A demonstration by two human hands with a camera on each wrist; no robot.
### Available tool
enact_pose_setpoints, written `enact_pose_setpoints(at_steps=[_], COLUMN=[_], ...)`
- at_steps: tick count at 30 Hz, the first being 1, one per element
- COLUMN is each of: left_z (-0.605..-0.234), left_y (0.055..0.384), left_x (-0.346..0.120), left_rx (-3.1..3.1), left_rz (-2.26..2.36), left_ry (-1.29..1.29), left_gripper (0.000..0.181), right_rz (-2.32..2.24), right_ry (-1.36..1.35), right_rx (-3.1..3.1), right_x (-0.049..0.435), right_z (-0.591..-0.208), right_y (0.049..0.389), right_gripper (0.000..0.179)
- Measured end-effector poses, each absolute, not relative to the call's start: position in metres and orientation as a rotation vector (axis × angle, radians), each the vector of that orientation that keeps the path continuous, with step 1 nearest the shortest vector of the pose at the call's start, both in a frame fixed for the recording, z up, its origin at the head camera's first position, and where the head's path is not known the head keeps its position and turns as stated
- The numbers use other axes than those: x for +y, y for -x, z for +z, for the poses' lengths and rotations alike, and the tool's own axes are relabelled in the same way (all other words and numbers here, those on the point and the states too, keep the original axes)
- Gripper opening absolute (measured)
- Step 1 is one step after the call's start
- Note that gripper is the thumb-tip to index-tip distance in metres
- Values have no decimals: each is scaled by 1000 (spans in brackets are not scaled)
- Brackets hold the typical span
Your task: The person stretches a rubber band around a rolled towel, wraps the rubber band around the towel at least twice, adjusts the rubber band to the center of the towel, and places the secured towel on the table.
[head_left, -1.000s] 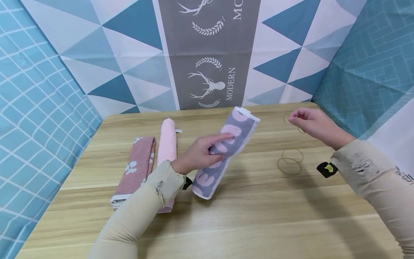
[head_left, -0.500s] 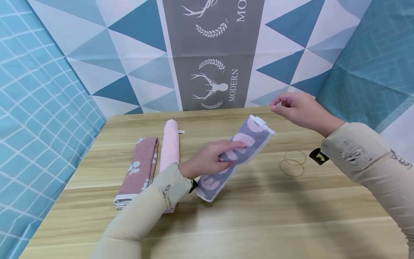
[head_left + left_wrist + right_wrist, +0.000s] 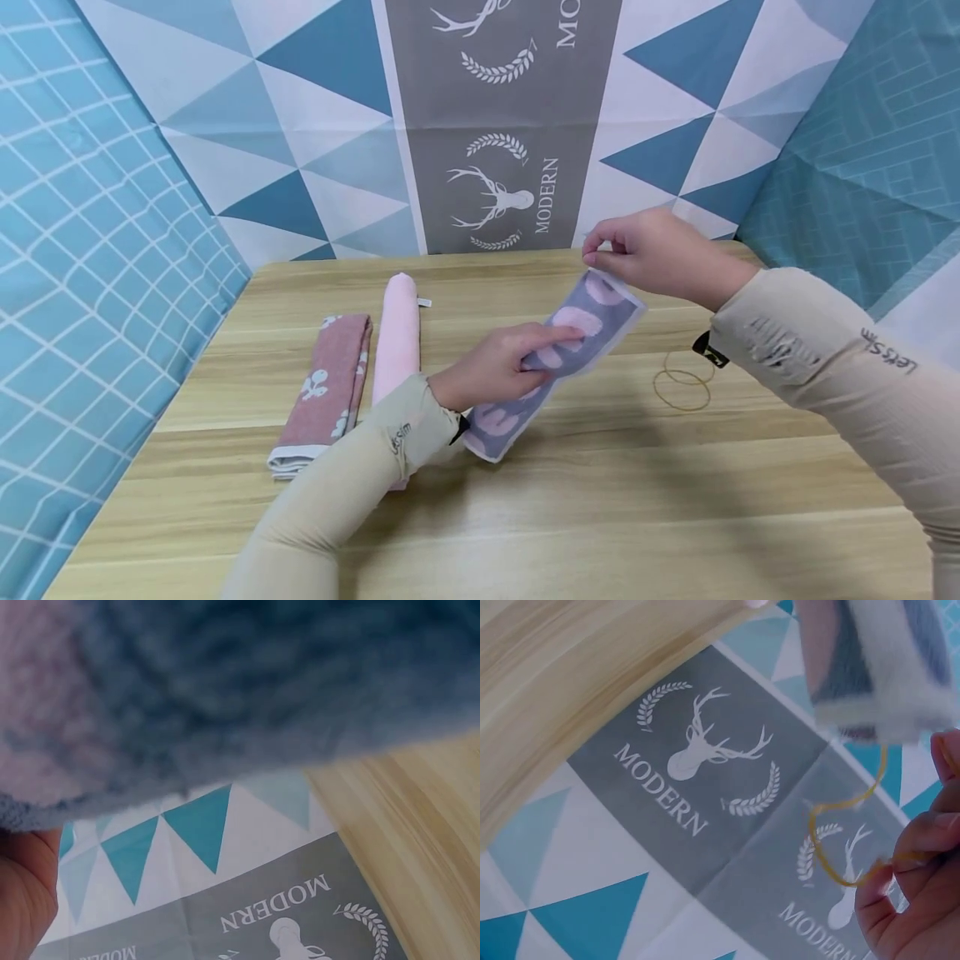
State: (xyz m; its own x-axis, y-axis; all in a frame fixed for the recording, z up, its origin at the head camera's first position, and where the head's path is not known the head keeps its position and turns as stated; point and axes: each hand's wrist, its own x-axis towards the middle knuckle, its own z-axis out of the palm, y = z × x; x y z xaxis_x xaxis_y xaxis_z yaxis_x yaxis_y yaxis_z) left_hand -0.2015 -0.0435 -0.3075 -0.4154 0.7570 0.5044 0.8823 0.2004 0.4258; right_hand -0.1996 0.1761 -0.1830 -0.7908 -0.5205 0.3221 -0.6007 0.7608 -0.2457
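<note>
My left hand (image 3: 498,367) grips a grey towel with pink patches (image 3: 577,321), rolled or folded into a narrow length and held tilted above the table. Close up, that towel (image 3: 262,690) fills the top of the left wrist view. My right hand (image 3: 660,254) is at the towel's upper end, fingers curled. In the right wrist view its fingers pinch a thin yellow rubber band (image 3: 844,804), whose loop hangs beside the towel's white-edged end; whether the band goes round the towel I cannot tell.
A pink rolled towel (image 3: 397,333) and a folded dusty-rose towel with white motifs (image 3: 322,392) lie on the left of the wooden table (image 3: 600,533). Thin rubber bands (image 3: 681,408) lie on the right, under my right forearm. A patterned cloth wall (image 3: 495,108) stands behind.
My right hand has moved left from the table's right side to the upper end of the grey-and-pink towel. My left hand has shifted slightly right with that towel.
</note>
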Motion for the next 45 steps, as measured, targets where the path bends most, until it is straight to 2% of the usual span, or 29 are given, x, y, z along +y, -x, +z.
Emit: enact_pose_setpoints(at_steps=[5, 9, 11, 15, 27, 34, 39, 45], left_z=[-307, -304, -304, -305, -306, -308, -307, -307], left_y=[202, 201, 201, 202, 203, 202, 201, 202], left_x=[-41, -42, -42, -42, -43, -44, -45, -44], left_rx=[-2255, -2310, -2317, -2283, -2113, -2131, -2185, -2151], left_rz=[-1066, -1189, -1232, -1267, -1349, -1266, -1165, -1002], left_ry=[1510, 1384, 1324, 1243, 1222, 1268, 1355, 1469], left_gripper=[51, 53, 53, 53, 51, 47, 50, 48], right_rz=[404, 274, 209, 186, 296, 225, 99, -4], right_ry=[-1085, -1223, -1224, -1169, -1084, -1186, -1196, -1207], right_rx=[-2605, -2434, -2381, -2327, -2204, -2116, -2085, -2078], right_x=[172, 171, 172, 173, 179, 182, 181, 179], right_z=[-190, -197, -200, -203, -208, -200, -194, -184], right_y=[197, 192, 189, 186, 186, 188, 187, 185], right_gripper=[7, 25, 34, 41, 29, 28, 27, 14])
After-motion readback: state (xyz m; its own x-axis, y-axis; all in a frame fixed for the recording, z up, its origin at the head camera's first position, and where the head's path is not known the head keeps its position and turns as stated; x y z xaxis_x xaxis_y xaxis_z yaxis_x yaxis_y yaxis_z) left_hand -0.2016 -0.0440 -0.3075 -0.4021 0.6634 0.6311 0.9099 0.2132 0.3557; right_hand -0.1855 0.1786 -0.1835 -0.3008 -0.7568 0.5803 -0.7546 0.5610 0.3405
